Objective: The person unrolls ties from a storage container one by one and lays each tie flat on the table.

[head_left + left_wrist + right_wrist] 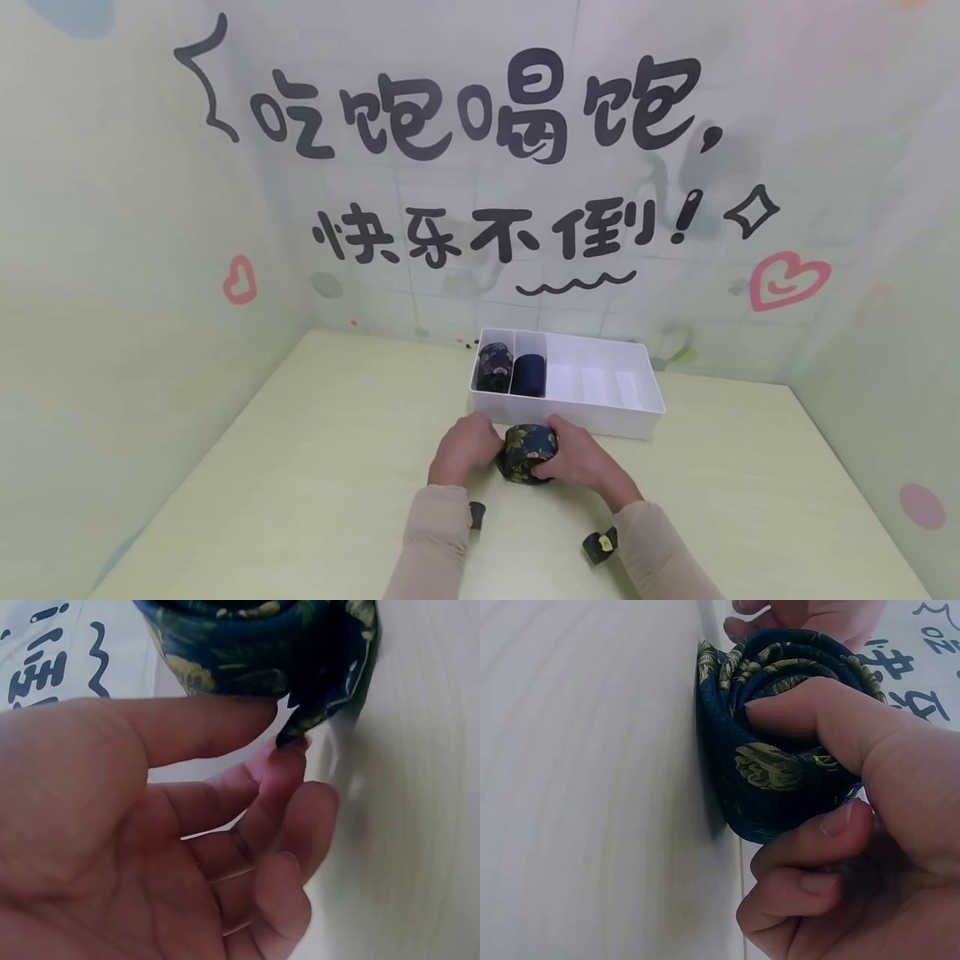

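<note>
A rolled necktie [529, 446], navy with yellow flowers, stands on the table in front of the white box. My right hand [588, 454] grips the roll, with its thumb [802, 712] inside the coil and the curled fingers around the outer side. At the other side, my left hand [467, 450] pinches the tie's pointed loose end [307, 724] between thumb and forefinger. Its remaining fingers are bent and hold nothing. Layers of the coil show in the right wrist view.
Behind the hands is a white divided box [562, 408]. A dark floral roll [495, 367] and a plain navy roll [529, 375] sit in its left compartments. Printed curtain-like walls [480, 183] surround the pale table [315, 467].
</note>
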